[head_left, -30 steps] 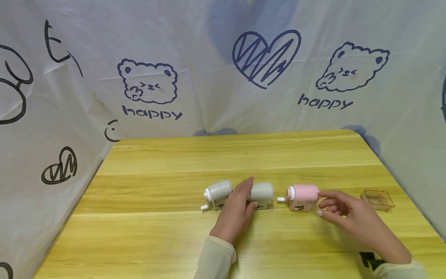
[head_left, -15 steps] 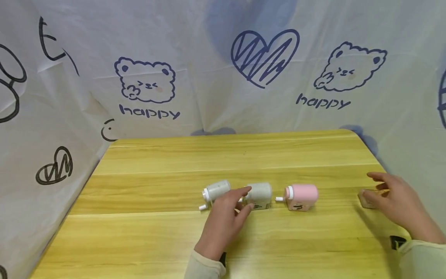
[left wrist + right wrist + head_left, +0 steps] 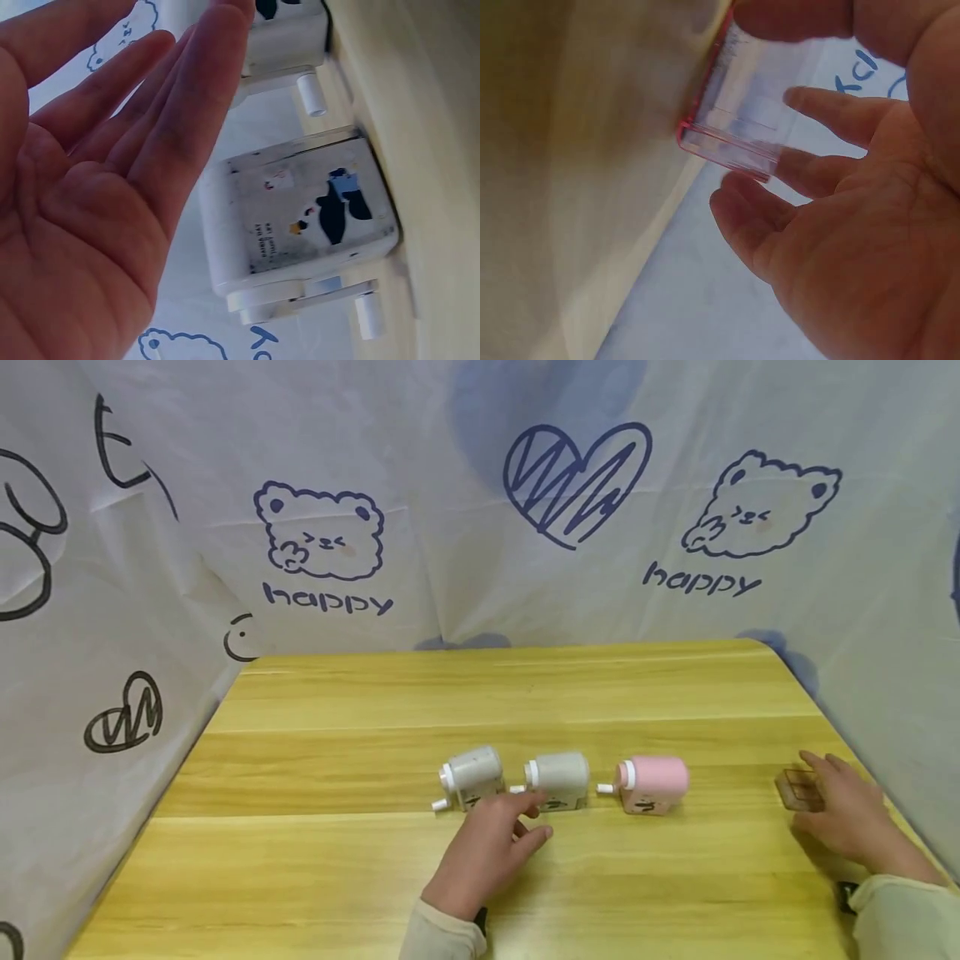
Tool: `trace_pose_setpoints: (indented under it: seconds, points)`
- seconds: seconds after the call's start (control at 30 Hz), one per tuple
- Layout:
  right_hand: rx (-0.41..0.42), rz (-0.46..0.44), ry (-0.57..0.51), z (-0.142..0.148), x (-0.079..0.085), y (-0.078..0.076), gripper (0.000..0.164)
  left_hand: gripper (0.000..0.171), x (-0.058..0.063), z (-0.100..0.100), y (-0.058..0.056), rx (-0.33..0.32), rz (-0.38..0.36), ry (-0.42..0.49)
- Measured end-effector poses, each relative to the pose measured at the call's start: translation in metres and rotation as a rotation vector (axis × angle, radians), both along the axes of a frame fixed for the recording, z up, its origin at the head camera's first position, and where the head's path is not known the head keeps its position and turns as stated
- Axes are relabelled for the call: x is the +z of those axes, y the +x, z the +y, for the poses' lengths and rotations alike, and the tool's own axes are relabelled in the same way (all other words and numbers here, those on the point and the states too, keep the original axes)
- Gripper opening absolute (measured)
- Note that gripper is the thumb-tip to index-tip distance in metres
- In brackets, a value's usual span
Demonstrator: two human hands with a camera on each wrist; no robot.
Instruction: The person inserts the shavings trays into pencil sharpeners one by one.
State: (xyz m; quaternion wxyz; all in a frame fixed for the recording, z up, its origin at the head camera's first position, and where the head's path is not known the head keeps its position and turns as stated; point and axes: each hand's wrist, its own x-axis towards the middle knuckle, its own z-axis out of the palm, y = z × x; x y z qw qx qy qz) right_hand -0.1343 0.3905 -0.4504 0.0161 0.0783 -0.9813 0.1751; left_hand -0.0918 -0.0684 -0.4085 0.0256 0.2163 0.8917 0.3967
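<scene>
Right hand (image 3: pixel 851 817) shifted from pink sharpener (image 3: pixel 660 778) to clear shavings bin (image 3: pixel 739 120), grip unclear; left hand (image 3: pixel 489 845) empty, loose. Sharpeners (image 3: pixel 562 778) lined up; bin separate.

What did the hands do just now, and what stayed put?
The right hand moved right, from beside the pink sharpener to the clear box; whether it grips it, I can't tell. The left hand drew back a little from the grey sharpeners. All three sharpeners and the box stayed.
</scene>
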Motion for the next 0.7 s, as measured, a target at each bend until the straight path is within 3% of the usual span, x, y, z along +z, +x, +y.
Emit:
trace_pose_setpoints:
  seconds: [0.17, 0.4, 0.7]
  points:
    - [0.020, 0.006, -0.008, 0.000, -0.002, 0.000, 0.074, 0.034, -0.005, 0.001, 0.000, 0.004, -0.023, -0.018]
    - [0.026, 0.083, -0.044, 0.002, -0.003, 0.000, 0.069, 0.035, -0.007, 0.000, 0.000, 0.004, -0.056, -0.033]
    - [-0.053, -0.090, -0.089, -0.005, 0.008, 0.005, 0.061, 0.036, -0.008, 0.000, 0.000, 0.001, -0.070, -0.027]
